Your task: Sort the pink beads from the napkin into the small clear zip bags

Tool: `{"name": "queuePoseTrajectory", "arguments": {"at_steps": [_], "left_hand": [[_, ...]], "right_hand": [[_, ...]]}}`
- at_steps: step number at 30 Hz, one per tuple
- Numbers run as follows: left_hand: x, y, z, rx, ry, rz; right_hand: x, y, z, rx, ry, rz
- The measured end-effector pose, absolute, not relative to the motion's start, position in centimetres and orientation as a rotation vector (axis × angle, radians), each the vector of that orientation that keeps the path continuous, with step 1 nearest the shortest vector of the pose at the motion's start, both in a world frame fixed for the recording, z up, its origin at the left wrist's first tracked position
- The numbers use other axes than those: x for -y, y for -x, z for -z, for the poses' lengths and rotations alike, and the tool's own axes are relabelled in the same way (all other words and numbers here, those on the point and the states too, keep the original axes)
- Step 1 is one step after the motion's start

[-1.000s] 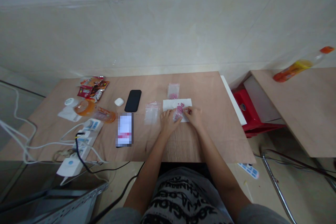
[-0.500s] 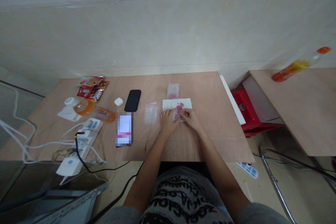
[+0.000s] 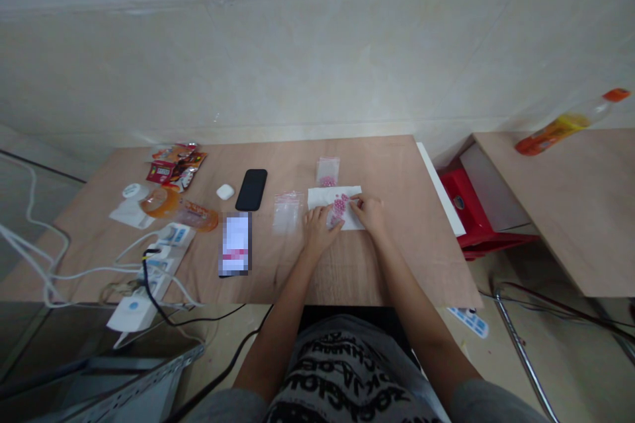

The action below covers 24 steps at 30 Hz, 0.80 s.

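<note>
Indoors, a wooden desk (image 3: 424,231) meets a pale wall (image 3: 317,66), left hand (image 3: 317,230) and right hand (image 3: 371,215) flanking beads (image 3: 340,202), grip unclear.

Two hands (image 3: 320,229), one paper sheet (image 3: 321,195), pink beads (image 3: 341,202) too small to count, two phones (image 3: 251,190), two bottles (image 3: 166,203)

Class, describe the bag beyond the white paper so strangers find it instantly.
On the wooden table, find the white paper. At its far edge lies a small clear bag. Pink pieces show inside, but not in the bags farther left.
</note>
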<state>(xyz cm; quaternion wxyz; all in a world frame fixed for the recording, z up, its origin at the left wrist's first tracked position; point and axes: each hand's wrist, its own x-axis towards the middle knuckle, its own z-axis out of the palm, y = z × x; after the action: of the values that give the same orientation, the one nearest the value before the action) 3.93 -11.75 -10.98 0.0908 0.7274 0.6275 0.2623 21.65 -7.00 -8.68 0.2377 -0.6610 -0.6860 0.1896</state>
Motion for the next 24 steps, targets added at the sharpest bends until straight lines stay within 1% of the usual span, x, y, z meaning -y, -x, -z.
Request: {"name": "queuePoseTrajectory", "arguments": {"at_steps": [7, 24], "left_hand": [[11.8, -3.9, 10.5, -1.852, -2.139, -0.773], [11.7, -3.9, 10.7, -1.861, -2.14, -0.769]], "right_hand": [[6.0, -21.0, 8.4, 1.953, 1.853, -0.495], [5.5, -20.8, 9.0, 1.942, 1.866, -0.452]]}}
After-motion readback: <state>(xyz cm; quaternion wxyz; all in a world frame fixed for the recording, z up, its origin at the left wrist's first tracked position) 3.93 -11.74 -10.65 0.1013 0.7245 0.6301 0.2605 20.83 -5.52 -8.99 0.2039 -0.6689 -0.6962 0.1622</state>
